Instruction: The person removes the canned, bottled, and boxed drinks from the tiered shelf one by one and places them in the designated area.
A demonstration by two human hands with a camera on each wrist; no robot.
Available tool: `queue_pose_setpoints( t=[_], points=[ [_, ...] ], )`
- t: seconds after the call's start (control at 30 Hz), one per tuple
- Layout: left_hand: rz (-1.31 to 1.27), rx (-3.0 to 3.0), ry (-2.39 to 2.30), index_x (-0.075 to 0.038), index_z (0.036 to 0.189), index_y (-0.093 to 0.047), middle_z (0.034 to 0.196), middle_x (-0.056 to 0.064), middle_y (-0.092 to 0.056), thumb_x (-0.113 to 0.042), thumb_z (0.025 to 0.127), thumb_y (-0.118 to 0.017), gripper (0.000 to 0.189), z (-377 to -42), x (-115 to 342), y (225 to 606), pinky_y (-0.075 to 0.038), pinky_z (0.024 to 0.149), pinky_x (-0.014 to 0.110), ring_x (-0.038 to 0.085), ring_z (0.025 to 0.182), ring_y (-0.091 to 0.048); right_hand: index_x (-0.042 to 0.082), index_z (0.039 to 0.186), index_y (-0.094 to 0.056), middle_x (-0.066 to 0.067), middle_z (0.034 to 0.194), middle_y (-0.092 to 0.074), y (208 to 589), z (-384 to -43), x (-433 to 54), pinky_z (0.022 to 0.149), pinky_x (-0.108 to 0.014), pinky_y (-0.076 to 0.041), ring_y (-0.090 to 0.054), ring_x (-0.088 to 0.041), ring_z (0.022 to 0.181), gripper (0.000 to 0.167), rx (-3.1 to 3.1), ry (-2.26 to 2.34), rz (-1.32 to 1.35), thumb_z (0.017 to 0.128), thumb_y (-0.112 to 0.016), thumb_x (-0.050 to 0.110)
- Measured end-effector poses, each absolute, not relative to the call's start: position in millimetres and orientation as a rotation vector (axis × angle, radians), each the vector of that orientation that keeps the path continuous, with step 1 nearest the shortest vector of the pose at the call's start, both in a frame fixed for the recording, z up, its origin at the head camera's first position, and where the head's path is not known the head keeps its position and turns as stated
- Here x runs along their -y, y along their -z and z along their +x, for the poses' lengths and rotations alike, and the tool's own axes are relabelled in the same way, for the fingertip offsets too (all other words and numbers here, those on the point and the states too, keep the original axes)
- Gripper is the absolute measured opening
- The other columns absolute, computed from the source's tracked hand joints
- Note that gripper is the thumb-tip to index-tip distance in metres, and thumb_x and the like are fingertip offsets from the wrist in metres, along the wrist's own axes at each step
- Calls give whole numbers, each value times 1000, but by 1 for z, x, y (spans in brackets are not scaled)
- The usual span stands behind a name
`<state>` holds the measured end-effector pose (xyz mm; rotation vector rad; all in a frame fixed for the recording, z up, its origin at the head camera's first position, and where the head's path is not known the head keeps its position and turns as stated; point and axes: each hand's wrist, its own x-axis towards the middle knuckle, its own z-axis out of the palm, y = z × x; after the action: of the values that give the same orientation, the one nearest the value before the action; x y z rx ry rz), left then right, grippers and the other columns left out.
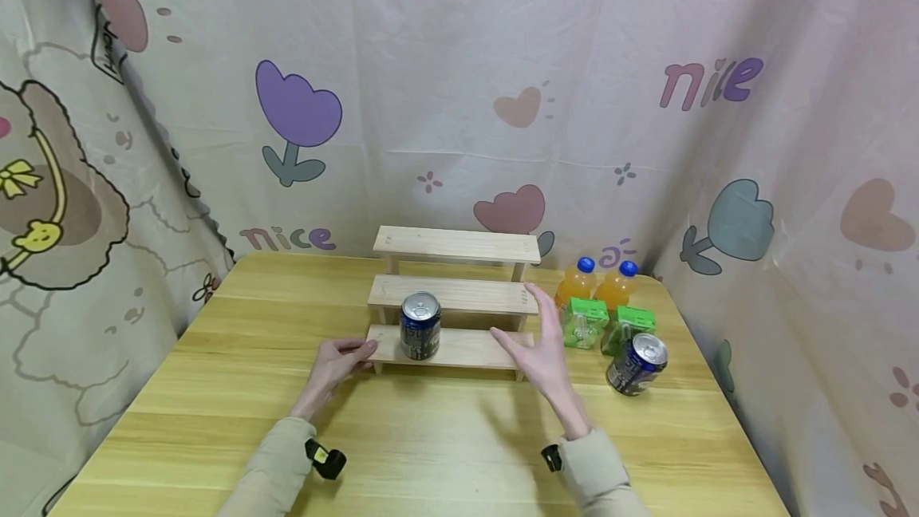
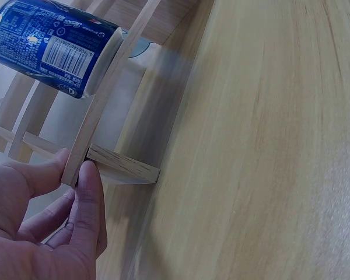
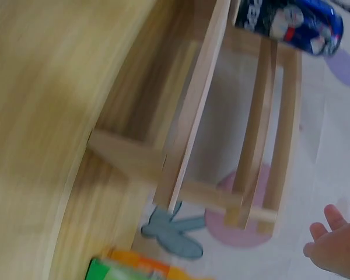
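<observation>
A three-step wooden shelf stands on the table. On its lowest step, left of the middle, a dark blue drink can stands upright. My left hand pinches the left end of that lowest step; the left wrist view shows the thumb on top of the board and the fingers beneath. My right hand is raised by the shelf's right end, thumb and fingers spread, holding nothing. In the right wrist view part of the right hand shows at the edge, apart from the boards.
Right of the shelf stand two orange drink bottles with blue caps. Two green drink cartons are in front of them, and a second dark blue can is nearest. A patterned curtain hangs behind the wooden table.
</observation>
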<state>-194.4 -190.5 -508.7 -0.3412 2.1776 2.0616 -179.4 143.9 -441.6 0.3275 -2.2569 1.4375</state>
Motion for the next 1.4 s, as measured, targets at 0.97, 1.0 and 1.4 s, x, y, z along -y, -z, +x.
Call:
queue_pose_setpoints(
  t=[0.97, 1.0, 1.4],
  points=[
    [-304, -2218, -2020, 20, 126, -56, 100, 8, -74, -8, 97, -66, 42, -192, 191, 509, -62, 73, 17, 3, 76, -69, 11, 151, -40, -10, 154, -46, 439, -204, -65, 122, -60, -33, -41, -32, 145, 88, 2546, -1586, 716, 77, -87, 23],
    [-304, -2219, -2019, 20, 126, -56, 99, 7, -74, -8, 97, -66, 42, -192, 191, 509, -62, 73, 16, 3, 76, -69, 12, 151, -40, -10, 153, -47, 440, -204, -64, 122, -59, -34, -42, -31, 144, 87, 2557, -1580, 721, 78, -87, 23],
    [-304, -2224, -2010, 20, 127, -55, 100, 8, -73, -9, 97, -66, 43, -192, 191, 509, -62, 73, 16, 3, 76, -68, 8, 151, -39, -15, 151, -47, 442, -211, -51, 121, -57, -37, -46, -33, 140, 88, 2595, -1632, 749, 78, -87, 20]
  ],
)
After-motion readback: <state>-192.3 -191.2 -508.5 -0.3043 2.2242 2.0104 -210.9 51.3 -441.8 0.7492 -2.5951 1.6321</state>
